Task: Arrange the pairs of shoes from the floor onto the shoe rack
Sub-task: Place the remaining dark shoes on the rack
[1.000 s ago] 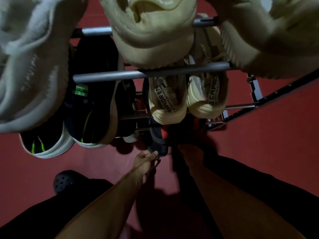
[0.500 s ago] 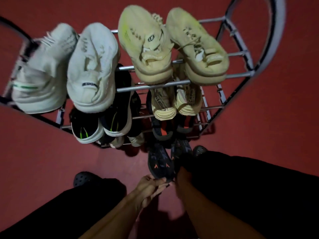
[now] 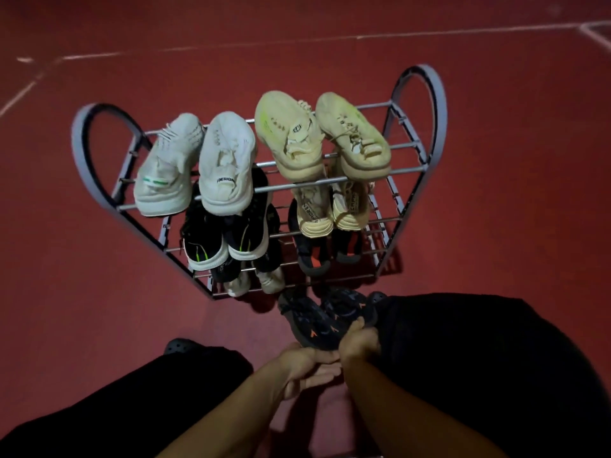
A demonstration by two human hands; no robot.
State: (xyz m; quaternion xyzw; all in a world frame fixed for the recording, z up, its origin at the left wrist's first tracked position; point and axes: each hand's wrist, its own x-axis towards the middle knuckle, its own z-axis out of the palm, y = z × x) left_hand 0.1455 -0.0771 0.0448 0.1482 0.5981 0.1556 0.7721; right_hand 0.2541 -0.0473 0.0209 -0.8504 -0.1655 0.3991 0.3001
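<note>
Now | both hands (image 3: 325,353) hold dark shoes (image 3: 325,320) | before shoe rack (image 3: 426,104)

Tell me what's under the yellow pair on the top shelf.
Under the yellow pair, a cream pair sits on the next shelf, heels showing. Below that, dark shoes with orange accents. Their front halves are covered by the shoes above.
</note>
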